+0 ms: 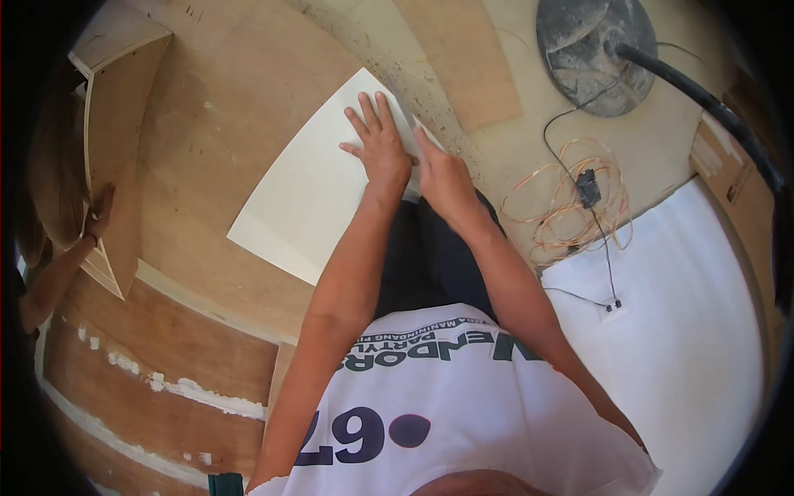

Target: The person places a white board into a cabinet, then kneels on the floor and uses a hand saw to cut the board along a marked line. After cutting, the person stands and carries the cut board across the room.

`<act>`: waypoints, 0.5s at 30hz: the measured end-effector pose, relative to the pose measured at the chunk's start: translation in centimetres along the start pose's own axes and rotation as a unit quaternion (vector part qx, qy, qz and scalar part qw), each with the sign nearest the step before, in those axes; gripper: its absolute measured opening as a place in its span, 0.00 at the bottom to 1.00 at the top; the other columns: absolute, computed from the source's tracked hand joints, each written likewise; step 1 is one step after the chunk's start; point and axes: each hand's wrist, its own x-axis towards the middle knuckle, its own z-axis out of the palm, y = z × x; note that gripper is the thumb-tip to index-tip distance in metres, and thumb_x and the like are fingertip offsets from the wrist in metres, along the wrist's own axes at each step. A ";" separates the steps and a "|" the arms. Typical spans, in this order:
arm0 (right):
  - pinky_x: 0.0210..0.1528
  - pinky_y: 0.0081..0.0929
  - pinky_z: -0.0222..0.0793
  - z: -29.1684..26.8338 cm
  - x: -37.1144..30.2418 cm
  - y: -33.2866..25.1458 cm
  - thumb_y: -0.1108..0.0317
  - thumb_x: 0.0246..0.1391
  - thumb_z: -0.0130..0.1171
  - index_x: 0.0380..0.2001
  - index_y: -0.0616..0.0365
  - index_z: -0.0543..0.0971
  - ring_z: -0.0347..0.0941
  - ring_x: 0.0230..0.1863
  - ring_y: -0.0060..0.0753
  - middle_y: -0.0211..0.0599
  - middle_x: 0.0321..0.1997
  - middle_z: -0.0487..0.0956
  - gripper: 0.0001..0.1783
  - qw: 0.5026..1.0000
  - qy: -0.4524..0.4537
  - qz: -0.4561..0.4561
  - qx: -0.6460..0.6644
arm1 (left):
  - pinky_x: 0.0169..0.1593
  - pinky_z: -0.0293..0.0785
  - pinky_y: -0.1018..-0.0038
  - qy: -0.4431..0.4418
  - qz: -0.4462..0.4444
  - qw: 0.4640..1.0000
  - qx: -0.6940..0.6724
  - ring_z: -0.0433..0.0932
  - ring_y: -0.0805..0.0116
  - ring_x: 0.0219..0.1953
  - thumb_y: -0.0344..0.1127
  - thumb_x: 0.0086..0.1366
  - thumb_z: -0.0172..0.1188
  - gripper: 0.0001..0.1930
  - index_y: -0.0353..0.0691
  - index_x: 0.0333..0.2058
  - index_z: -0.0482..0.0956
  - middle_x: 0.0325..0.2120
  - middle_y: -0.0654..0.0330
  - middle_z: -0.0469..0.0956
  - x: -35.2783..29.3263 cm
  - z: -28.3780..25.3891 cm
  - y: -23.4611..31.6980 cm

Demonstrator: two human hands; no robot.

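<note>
A white flat panel (302, 186) lies over the plywood in front of me, one long edge near my legs. My left hand (382, 153) presses flat on its right part, fingers spread. At that panel's right edge is my right hand (447, 182), fingers curled round. A pale, narrow piece (419, 132) shows at its fingertips; whether this is a separate tool or part of the panel's edge I cannot make out.
On the left, another person's hand (101, 217) touches a wooden box frame (124, 140). A dusty round stand base (591, 62) with a black pole is at upper right, near a coiled orange cord (538, 194). A white wall with an outlet (614, 309) and a cardboard box (728, 178) are right.
</note>
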 end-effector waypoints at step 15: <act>0.45 0.55 0.72 0.3 0.1 2.8 0.72 0.60 0.50 0.58 0.65 0.71 0.76 0.42 0.67 0.69 0.37 0.78 0.23 0.999 0.036 -0.036 -0.016 | 0.57 0.52 0.20 -0.024 0.006 1.000 -0.005 0.35 0.38 0.74 0.37 0.34 0.83 0.70 0.46 0.72 0.42 0.74 0.51 0.35 -0.3 -1.4 0.7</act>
